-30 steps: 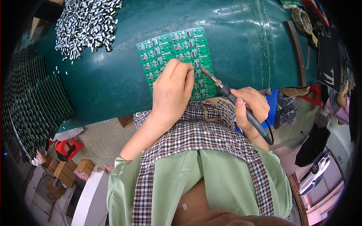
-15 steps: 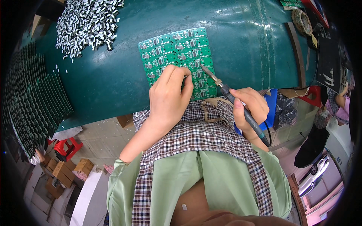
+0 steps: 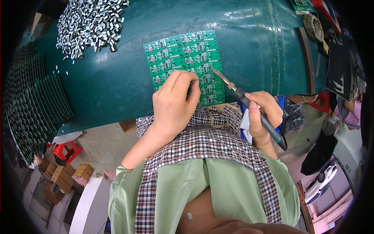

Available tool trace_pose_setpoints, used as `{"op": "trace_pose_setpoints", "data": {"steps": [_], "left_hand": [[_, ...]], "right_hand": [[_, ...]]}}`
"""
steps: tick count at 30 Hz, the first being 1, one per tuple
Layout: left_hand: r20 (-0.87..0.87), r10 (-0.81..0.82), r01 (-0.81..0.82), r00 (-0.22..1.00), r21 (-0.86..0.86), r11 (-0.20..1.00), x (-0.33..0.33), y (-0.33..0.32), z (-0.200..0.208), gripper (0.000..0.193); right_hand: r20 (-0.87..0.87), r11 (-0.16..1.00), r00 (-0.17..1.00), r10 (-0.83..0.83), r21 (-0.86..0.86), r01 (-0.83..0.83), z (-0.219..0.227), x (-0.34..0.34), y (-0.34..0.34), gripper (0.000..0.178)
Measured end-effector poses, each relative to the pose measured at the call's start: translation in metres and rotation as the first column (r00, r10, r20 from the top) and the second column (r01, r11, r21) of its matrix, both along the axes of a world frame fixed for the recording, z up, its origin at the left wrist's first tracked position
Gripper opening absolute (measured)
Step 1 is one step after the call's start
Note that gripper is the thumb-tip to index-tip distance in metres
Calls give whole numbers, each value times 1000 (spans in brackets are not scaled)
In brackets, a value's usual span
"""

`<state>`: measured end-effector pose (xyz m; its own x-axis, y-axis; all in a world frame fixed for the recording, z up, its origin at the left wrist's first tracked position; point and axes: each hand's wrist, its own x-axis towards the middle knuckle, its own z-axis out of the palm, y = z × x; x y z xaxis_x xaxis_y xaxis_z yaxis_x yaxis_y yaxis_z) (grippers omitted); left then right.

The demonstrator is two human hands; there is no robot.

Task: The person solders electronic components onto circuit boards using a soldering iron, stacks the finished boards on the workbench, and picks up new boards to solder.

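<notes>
A panel of green circuit boards (image 3: 199,47), joined in two columns and fitted with small components, lies on the table near its front edge. My right hand (image 3: 265,111) grips a soldering iron (image 3: 269,126) like a pen. Its metal tip points up and left, at or just above the right column's middle; contact is unclear. Over the panel's lower left, my left hand (image 3: 171,101) is closed in a pinch. A thin solder wire (image 3: 201,76) pokes out from its fingertips toward the iron's tip. That hand hides part of the left column.
The table (image 3: 117,84) is green. A heap of small black-and-white parts (image 3: 91,27) lies at the far left, and stacked dark boards (image 3: 43,97) fill the left side. A dark bar (image 3: 306,60) and a tape roll (image 3: 313,27) lie at right. A red stool (image 3: 67,152) stands below left.
The iron and my right hand have shifted slightly right and down, in the picture. The panel also appears slightly lower. My left hand keeps its pinch.
</notes>
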<state>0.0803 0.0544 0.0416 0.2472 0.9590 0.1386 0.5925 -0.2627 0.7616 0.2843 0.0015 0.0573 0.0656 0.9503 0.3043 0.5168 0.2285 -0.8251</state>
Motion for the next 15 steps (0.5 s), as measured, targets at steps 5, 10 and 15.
{"op": "trace_pose_setpoints", "data": {"steps": [5, 10, 15], "left_hand": [[5, -9, 9, 1000, -6, 1000, 0, 0, 0, 13], [39, -70, 68, 997, 49, 997, 0, -1, -3, 15], [26, -69, 67, 997, 79, 995, 1, -4, -4, 16]], "right_hand": [[4, 1000, 1000, 16, -3, -16, -1, -1, 2, 14], [52, 999, 998, -42, 14, 41, 5, -2, -2, 13], [26, 999, 999, -25, 24, 25, 2, 3, -13, 12]]}}
